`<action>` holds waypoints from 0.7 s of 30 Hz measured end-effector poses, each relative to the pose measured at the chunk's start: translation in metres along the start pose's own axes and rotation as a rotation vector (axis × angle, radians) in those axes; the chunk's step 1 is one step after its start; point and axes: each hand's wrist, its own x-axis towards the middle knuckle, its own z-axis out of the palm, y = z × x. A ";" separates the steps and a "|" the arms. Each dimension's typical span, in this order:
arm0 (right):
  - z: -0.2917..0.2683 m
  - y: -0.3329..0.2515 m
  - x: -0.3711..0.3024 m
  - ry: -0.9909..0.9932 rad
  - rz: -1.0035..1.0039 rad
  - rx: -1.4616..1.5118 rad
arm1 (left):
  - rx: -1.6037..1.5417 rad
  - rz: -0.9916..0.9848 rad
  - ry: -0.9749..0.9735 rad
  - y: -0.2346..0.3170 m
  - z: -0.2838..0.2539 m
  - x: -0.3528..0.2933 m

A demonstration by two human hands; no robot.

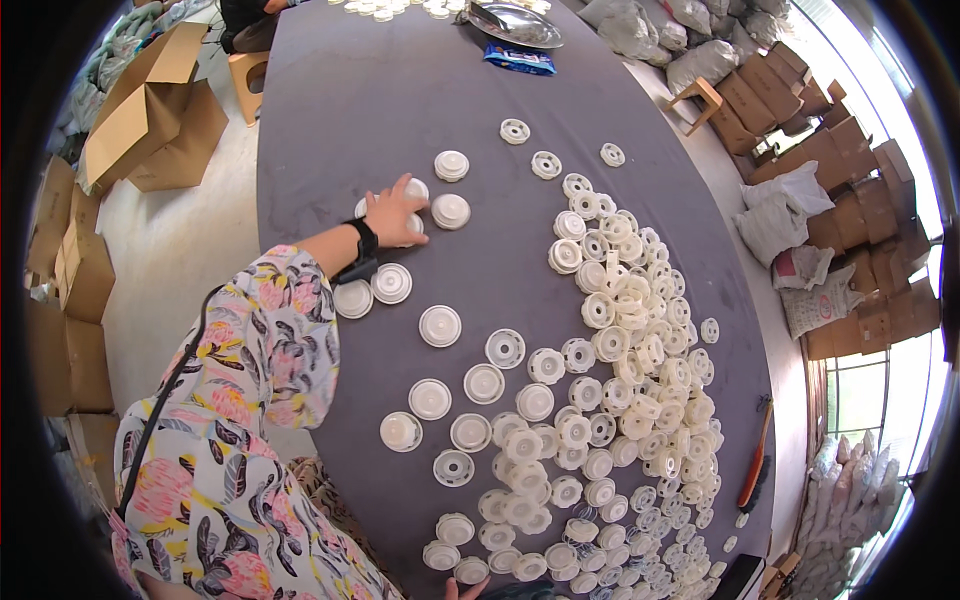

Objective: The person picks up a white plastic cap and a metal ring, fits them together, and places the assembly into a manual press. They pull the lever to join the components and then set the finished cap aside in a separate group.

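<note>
My left hand (392, 214), with a black band at the wrist, reaches over the left side of the table. Its thumb and fingers curve around a white round plastic part (414, 224); more such parts lie right beside and partly under it. At the lower edge, the fingers of my right hand (466, 591) show on either side of another white round plastic part (471, 569); the rest of that hand is cut off. Stacked white parts (451, 211) and several single discs (440, 326) lie spread between the left hand and the heap.
A large heap of white ring-shaped parts (640, 345) covers the right of the grey table (350, 100). At the far end are a metal tray (525, 28) and a blue packet (519, 60). A brush (757, 460) lies at the right edge. Cardboard boxes (150, 110) stand left.
</note>
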 end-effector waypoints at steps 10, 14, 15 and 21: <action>0.006 0.015 0.022 -0.034 -0.167 -0.185 | -0.200 0.055 -0.072 -0.006 -0.011 -0.041; -0.002 0.039 0.053 -0.073 -0.242 -0.307 | -0.235 0.157 -0.085 -0.033 0.004 -0.030; -0.007 0.044 0.059 -0.072 -0.256 -0.336 | -0.230 0.147 -0.015 -0.032 0.008 -0.032; -0.022 0.031 0.017 -0.108 -0.322 -0.403 | -0.316 0.079 -0.065 -0.033 -0.007 -0.061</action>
